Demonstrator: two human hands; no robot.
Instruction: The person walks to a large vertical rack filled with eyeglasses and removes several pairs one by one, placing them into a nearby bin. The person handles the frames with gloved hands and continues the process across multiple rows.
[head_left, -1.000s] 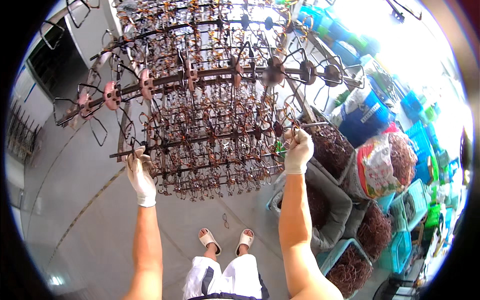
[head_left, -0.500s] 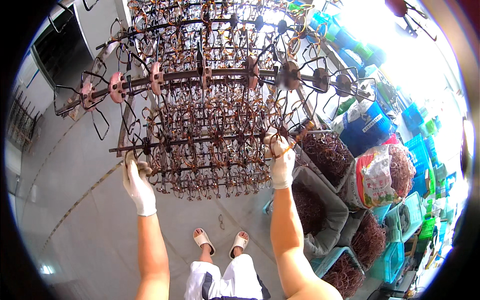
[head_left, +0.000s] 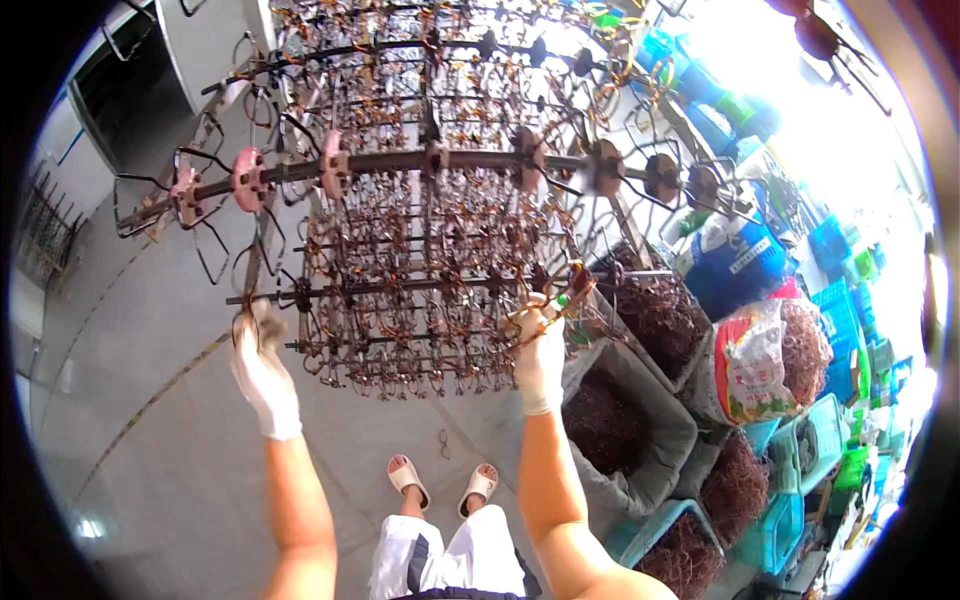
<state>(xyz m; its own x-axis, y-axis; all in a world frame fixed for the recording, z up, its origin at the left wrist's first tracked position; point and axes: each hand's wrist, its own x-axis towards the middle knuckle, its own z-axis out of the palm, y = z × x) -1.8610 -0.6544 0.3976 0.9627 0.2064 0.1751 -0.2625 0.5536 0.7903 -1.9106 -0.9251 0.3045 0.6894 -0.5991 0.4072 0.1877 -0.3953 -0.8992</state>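
Eyeglass frame sat pinched in our right hand beside the dark rod, whose left end our left hand adjoined (grip too blurred to tell); beyond, crosswise rods seemingly kept hanging frames apart.

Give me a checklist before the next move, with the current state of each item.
1. Right hand has hold of an amber-brown eyeglass frame: ok, it sits at the curled fingers.
2. Left hand has a firm grip: cannot tell, fingers blurred near the left end of the lower metal rod.
3. Both ends of that rod in view: ok.
4. White gloves on both hands: ok.
5. No loose item on the floor ahead of the feet: not ok, a thin glasses-shaped frame lies there.
6. Toes covered: not ok, white open-toe sandals.
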